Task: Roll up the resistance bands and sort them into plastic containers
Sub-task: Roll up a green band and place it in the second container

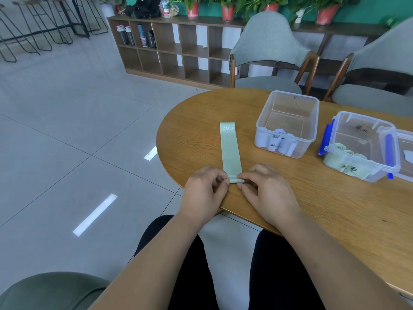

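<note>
We have both hands at the near end of the pale green band (231, 151). The left hand (204, 189) pinches one end of the small roll (237, 180) just started there, and the right hand (267, 191) pinches the other, fingers curled in on each side. Gripping it at both ends looks meant to keep the roll even across its width, so that it does not cone off to one side. The rest of the band lies flat on the surface (196, 130), running straight away from our fingertips with its "30 LB" mark at the far end. Stretched out like this, it can be wound forward without kinks. By our reckoning the rolling has only begun, since most of the length is still unrolled. Beyond the right hand and further out stands a clear container (288, 108), open at the top, holding pale lilac-white rolls (279, 142) bunched at its near side. Further right of it sits a second container (362, 130) with blue latches, and its greenish rolls (348, 153) look close in colour to the one we hold, so we judge it the likely home. A third container (405, 153) touches it at the frame edge, and we cannot make out its contents.
</note>
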Demonstrator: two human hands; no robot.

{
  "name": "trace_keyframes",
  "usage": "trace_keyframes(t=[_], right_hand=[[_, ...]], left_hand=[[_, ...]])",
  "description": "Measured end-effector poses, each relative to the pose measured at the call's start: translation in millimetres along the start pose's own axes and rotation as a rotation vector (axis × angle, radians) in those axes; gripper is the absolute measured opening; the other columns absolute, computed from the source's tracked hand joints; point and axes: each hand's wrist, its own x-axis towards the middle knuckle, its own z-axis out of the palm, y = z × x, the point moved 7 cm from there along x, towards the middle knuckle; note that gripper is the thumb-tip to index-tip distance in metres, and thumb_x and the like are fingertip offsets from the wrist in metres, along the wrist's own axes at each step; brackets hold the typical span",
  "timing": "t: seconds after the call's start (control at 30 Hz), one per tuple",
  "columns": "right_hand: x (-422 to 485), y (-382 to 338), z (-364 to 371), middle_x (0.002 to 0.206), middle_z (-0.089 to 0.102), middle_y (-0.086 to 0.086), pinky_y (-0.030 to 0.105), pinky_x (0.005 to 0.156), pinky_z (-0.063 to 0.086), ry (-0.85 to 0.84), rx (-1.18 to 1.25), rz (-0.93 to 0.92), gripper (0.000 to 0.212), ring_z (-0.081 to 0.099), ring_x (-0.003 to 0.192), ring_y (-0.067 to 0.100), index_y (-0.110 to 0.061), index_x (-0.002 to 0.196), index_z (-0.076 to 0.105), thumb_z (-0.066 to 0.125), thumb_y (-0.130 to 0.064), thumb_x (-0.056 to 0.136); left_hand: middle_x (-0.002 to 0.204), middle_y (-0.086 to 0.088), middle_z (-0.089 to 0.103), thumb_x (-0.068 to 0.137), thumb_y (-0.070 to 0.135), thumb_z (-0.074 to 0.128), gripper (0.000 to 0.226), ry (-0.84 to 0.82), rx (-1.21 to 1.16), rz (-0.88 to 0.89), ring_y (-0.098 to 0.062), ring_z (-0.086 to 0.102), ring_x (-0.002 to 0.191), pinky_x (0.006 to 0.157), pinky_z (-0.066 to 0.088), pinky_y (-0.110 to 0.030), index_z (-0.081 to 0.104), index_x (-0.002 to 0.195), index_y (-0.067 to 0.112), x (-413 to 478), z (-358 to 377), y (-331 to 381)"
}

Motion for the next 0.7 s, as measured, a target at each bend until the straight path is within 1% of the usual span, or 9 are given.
trace_keyframes(t=[0.1, 0.2, 0.33, 0.43, 0.53, 0.6, 0.7], right_hand=[[0.8, 1.7, 1.3, 0.097, 0.063, -0.011, 0.036, 0.078, 0.053, -0.002, -0.007, 0.012, 0.017, 0.058, 0.094, 0.014, -0.024, 0.111, 0.079, 0.073, -0.027, 0.095], [1.9, 1.1, 2.1, 0.099, 0.063, -0.010, 0.036, 0.080, 0.053, -0.017, -0.020, 0.011, 0.016, 0.059, 0.097, 0.014, -0.025, 0.111, 0.078, 0.070, -0.030, 0.098], [1.5, 1.3, 1.1, 0.099, 0.062, -0.010, 0.033, 0.080, 0.050, -0.032, -0.014, 0.016, 0.017, 0.058, 0.098, 0.014, -0.026, 0.111, 0.077, 0.065, -0.032, 0.100], [1.8, 2.1, 2.5, 0.099, 0.062, -0.010, 0.032, 0.081, 0.050, -0.032, -0.018, 0.019, 0.018, 0.057, 0.098, 0.014, -0.026, 0.112, 0.078, 0.064, -0.031, 0.101], [1.8, 2.2, 2.3, 0.098, 0.063, -0.009, 0.035, 0.081, 0.052, -0.020, -0.028, 0.024, 0.019, 0.058, 0.097, 0.015, -0.025, 0.116, 0.076, 0.066, -0.029, 0.100], [2.0, 2.0, 0.1, 0.095, 0.064, -0.012, 0.036, 0.080, 0.053, -0.008, -0.003, 0.037, 0.018, 0.057, 0.093, 0.012, -0.027, 0.115, 0.073, 0.071, -0.026, 0.098], [1.8, 1.4, -1.9, 0.093, 0.062, -0.015, 0.036, 0.077, 0.054, -0.001, 0.026, 0.042, 0.011, 0.057, 0.089, 0.008, -0.029, 0.107, 0.071, 0.073, -0.027, 0.095]], left_hand=[[0.087, 0.013, 0.062, 0.089, 0.015, 0.080, 0.008, 0.006, -0.013, -0.006, -0.007, 0.056, 0.075, 0.070, 0.040, -0.010, 0.076, 0.094, 0.018, -0.5, 1.4, -2.3], [0.088, 0.012, 0.063, 0.087, 0.012, 0.081, 0.013, -0.001, -0.017, -0.005, -0.010, 0.057, 0.076, 0.071, 0.041, -0.010, 0.078, 0.098, 0.019, -0.5, 2.1, -3.7], [0.087, 0.013, 0.063, 0.087, 0.011, 0.081, 0.012, 0.007, -0.011, 0.006, -0.009, 0.056, 0.075, 0.071, 0.039, -0.009, 0.078, 0.097, 0.019, -0.9, 0.2, -3.1], [0.087, 0.013, 0.064, 0.088, 0.012, 0.080, 0.014, 0.021, -0.007, 0.004, -0.008, 0.056, 0.075, 0.070, 0.042, -0.012, 0.078, 0.099, 0.019, -1.6, 1.4, -2.7], [0.088, 0.013, 0.066, 0.089, 0.016, 0.079, 0.016, 0.028, -0.020, -0.032, -0.011, 0.059, 0.077, 0.071, 0.047, -0.017, 0.076, 0.104, 0.020, -1.6, 2.4, -4.9], [0.086, 0.014, 0.066, 0.090, 0.017, 0.079, 0.011, 0.029, 0.004, -0.020, -0.010, 0.059, 0.076, 0.069, 0.046, -0.017, 0.075, 0.100, 0.021, -1.2, 1.8, -3.2], [0.085, 0.015, 0.064, 0.090, 0.016, 0.079, 0.007, 0.040, 0.037, 0.003, -0.008, 0.056, 0.075, 0.068, 0.044, -0.016, 0.075, 0.095, 0.021, -1.1, 0.9, 0.3]])
